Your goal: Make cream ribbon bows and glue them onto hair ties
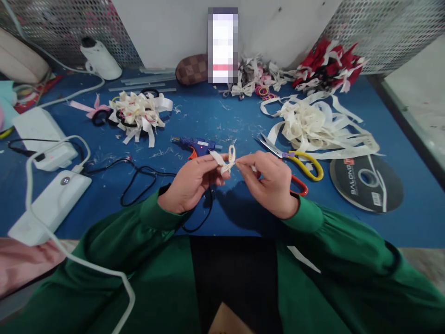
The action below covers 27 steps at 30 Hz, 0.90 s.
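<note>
Holding cream ribbon (227, 167) in left hand (193, 180), pinching narrowly at its side with right hand (267, 182); seemingly at loop-shaping step, next needing steady grip.

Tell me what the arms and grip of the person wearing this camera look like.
The left sleeve and right sleeve are long, loose and deep green, each ending in a matching cuff, with gathers on the right. The left grip and right grip are bare hands without gloves.
</note>
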Available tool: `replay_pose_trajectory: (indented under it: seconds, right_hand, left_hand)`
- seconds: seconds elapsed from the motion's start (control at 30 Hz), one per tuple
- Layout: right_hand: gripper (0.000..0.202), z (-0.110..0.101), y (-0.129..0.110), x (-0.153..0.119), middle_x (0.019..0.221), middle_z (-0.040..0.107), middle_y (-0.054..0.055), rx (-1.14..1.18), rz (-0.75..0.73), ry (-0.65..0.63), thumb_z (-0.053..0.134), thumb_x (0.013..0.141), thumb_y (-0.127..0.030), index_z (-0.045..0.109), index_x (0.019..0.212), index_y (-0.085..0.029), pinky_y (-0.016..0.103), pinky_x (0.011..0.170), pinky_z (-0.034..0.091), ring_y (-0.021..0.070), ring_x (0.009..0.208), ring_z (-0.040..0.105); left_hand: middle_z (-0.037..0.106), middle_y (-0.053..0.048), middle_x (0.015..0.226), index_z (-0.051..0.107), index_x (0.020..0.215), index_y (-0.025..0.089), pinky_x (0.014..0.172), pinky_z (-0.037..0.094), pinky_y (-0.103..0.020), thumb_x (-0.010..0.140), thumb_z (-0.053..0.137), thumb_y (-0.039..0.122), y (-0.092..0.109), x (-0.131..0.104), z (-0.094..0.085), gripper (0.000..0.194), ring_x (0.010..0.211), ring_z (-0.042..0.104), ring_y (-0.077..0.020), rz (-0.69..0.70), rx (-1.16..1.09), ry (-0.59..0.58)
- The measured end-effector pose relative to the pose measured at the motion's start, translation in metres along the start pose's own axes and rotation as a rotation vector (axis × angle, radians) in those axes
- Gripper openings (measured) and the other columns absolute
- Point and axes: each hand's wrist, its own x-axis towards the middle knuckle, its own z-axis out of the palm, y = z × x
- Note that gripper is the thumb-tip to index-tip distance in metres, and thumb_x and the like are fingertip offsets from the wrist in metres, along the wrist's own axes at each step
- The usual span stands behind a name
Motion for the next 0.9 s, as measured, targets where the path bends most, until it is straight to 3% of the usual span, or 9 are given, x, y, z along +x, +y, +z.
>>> replay_pose_trajectory:
  seconds: [0.1, 0.2, 0.37, 0.5, 0.57, 0.67, 0.8, 0.9]
  right_hand:
    - [0.009, 0.001, 0.001, 0.000, 0.064, 0.059, -0.002, -0.003, -0.053, -0.030, 0.060, 0.095, -0.019, 0.068, 0.091, -0.021, 0.029, 0.062, 0.039, 0.0138, 0.061, 0.055]
    - [0.010, 0.002, 0.003, 0.000, 0.064, 0.058, -0.002, -0.005, -0.068, -0.055, 0.060, 0.095, -0.019, 0.068, 0.089, -0.020, 0.030, 0.064, 0.039, 0.0143, 0.062, 0.056]
    - [0.014, -0.002, 0.002, 0.002, 0.075, 0.066, 0.001, 0.083, 0.014, -0.149, 0.056, 0.098, -0.023, 0.068, 0.092, -0.020, 0.031, 0.073, 0.041, 0.0156, 0.072, 0.060]
    - [0.028, -0.002, 0.000, 0.006, 0.084, 0.069, 0.002, 0.410, 0.267, -0.347, 0.051, 0.101, -0.041, 0.066, 0.093, -0.019, 0.029, 0.073, 0.044, 0.0148, 0.077, 0.062]
    - [0.034, 0.001, -0.001, 0.007, 0.089, 0.068, 0.003, 0.606, 0.396, -0.406, 0.061, 0.093, -0.051, 0.064, 0.097, -0.018, 0.028, 0.074, 0.048, 0.0158, 0.082, 0.063]
    - [0.046, 0.005, -0.001, 0.008, 0.090, 0.067, 0.003, 0.780, 0.511, -0.487, 0.080, 0.076, -0.052, 0.060, 0.099, -0.018, 0.030, 0.076, 0.052, 0.0174, 0.085, 0.065]
    - [0.032, 0.005, -0.002, 0.008, 0.067, 0.062, -0.002, 0.845, 0.567, -0.629, 0.069, 0.088, -0.048, 0.060, 0.084, -0.017, 0.028, 0.067, 0.049, 0.0134, 0.065, 0.061]
    - [0.033, 0.004, -0.002, 0.006, 0.057, 0.054, -0.005, 0.813, 0.580, -0.677, 0.059, 0.095, -0.043, 0.060, 0.076, -0.017, 0.026, 0.059, 0.046, 0.0103, 0.054, 0.054]
  left_hand:
    - [0.064, 0.000, 0.064, 0.073, 0.085, 0.013, 0.058, 0.048, -0.020, 0.085, 0.069, 0.024, -0.001, 0.000, 0.000, 0.011, 0.051, 0.052, -0.0067, -0.109, 0.013, -0.006]
    - [0.065, -0.001, 0.065, 0.069, 0.077, 0.014, 0.053, 0.044, -0.018, 0.086, 0.070, 0.029, -0.002, -0.002, 0.000, 0.018, 0.052, 0.053, -0.0070, -0.082, 0.098, -0.016]
    - [0.065, 0.001, 0.061, 0.067, 0.076, 0.017, 0.050, 0.042, -0.020, 0.088, 0.069, 0.036, 0.001, -0.006, -0.001, 0.023, 0.050, 0.051, -0.0085, 0.190, 0.431, 0.044]
    - [0.070, 0.000, 0.065, 0.072, 0.086, 0.019, 0.055, 0.044, -0.023, 0.090, 0.067, 0.035, 0.001, -0.011, -0.001, 0.017, 0.054, 0.059, -0.0117, 0.481, 0.869, 0.180]
    - [0.073, 0.000, 0.068, 0.074, 0.087, 0.020, 0.059, 0.043, -0.024, 0.089, 0.067, 0.033, -0.001, -0.013, -0.001, 0.015, 0.059, 0.062, -0.0135, 0.599, 1.098, 0.225]
    - [0.075, -0.002, 0.071, 0.075, 0.086, 0.021, 0.060, 0.042, -0.026, 0.088, 0.066, 0.032, -0.004, -0.014, 0.000, 0.015, 0.061, 0.064, -0.0155, 0.670, 1.308, 0.245]
    - [0.072, 0.000, 0.063, 0.074, 0.086, 0.021, 0.057, 0.040, -0.025, 0.087, 0.065, 0.030, -0.004, -0.015, 0.000, 0.013, 0.056, 0.062, -0.0145, 0.676, 1.333, 0.227]
    - [0.069, 0.001, 0.058, 0.073, 0.084, 0.020, 0.056, 0.041, -0.024, 0.090, 0.064, 0.030, 0.000, -0.014, -0.001, 0.015, 0.052, 0.060, -0.0126, 0.627, 1.227, 0.192]
